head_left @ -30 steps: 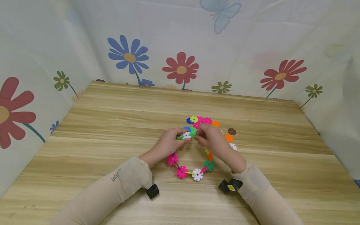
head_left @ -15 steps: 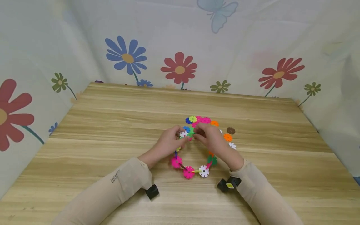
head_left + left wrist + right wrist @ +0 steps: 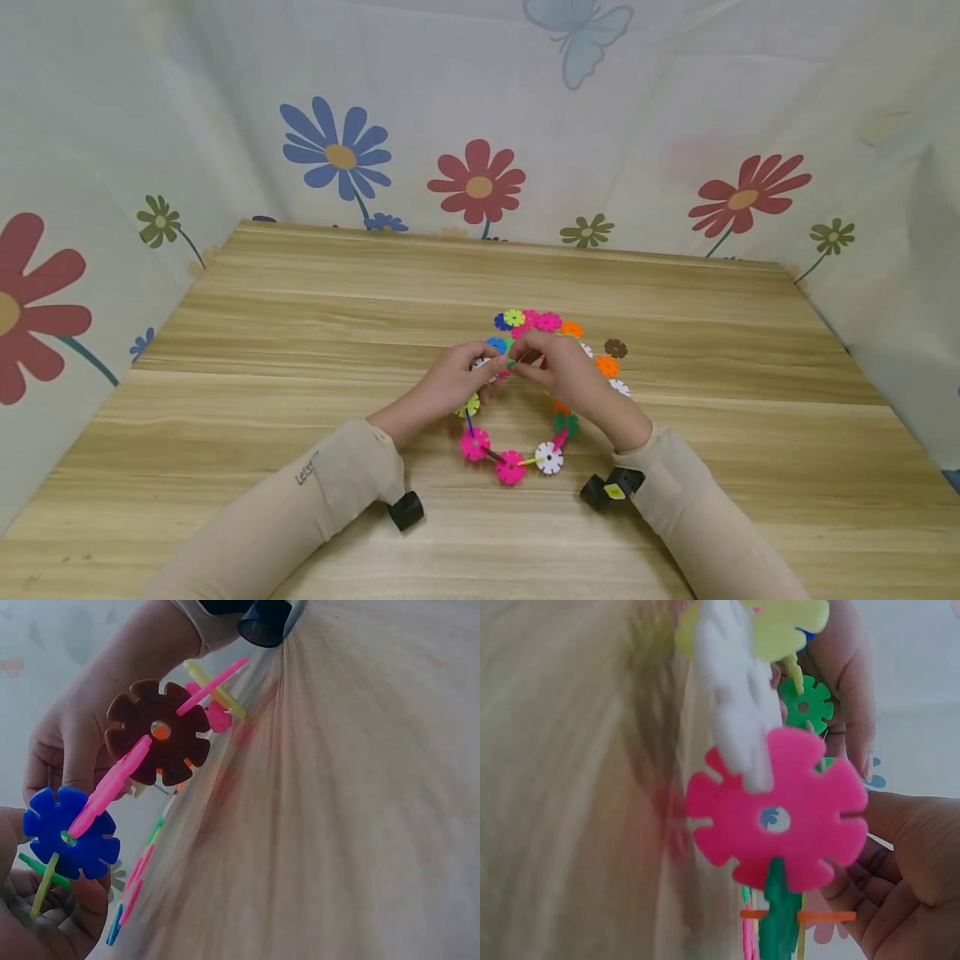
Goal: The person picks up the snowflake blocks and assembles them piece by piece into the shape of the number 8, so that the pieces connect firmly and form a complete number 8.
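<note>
A chain of slotted plastic snowflake discs hangs in a loop between my two hands, with a white disc (image 3: 549,457) and a pink disc (image 3: 512,467) at its low end. My left hand (image 3: 456,377) grips one end, near a white disc and a green disc (image 3: 805,705). Meeting it fingertip to fingertip, my right hand (image 3: 567,377) pinches the other end, at a small green piece (image 3: 512,363). Fingers partly hide this joint. In the left wrist view a blue disc (image 3: 71,834) and a brown disc (image 3: 157,732) belong to the loop.
Loose discs lie on the wooden table (image 3: 300,333) behind the hands: yellow (image 3: 513,318), pink (image 3: 548,322), orange (image 3: 607,367) and brown (image 3: 616,348), among others. A flower-printed cloth (image 3: 420,100) stands around the table's back and sides.
My fingertips have come closer together at the green piece. The loop's low end has swung to the right, and a yellow disc now shows below my left hand.
</note>
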Demonstrator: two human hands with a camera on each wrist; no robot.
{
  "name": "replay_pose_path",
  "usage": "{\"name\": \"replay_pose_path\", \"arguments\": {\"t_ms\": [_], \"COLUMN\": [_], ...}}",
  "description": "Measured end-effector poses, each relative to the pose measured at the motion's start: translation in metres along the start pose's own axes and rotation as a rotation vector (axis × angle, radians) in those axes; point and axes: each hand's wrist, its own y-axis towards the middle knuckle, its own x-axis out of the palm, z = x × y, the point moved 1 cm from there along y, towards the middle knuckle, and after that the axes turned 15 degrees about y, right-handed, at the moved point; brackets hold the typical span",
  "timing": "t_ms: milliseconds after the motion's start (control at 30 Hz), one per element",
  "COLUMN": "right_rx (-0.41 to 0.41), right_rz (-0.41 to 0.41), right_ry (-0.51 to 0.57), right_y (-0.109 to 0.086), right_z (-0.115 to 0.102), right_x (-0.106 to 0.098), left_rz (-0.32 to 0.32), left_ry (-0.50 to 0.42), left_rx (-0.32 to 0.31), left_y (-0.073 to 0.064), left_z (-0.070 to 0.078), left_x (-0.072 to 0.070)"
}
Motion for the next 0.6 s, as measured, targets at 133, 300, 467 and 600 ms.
{"name": "replay_pose_path", "arguments": {"t_ms": [133,300,467,600], "right_rx": [0.003,0.027,0.067,0.102], "right_rz": [-0.022,-0.01,0.038,0.083], "right_ry": [0.006,0.03,-0.014,-0.057], "right_y": [-0.001,0.0,0.001,0.001], "right_z": [-0.001,0.002,0.006,0.013], "right_x": [-0.004,-0.015,-0.028,-0.038], "left_rz": [0.0,0.03,0.062,0.071], "left_ry": [-0.01,-0.016,-0.026,-0.022], "left_rx": [-0.028,-0.048,-0.039,-0.04], "left_y": [-0.001,-0.001,-0.001,-0.001], "left_z": [0.0,0.0,0.001,0.001], "left_x": [0.0,-0.001,-0.001,-0.001]}}
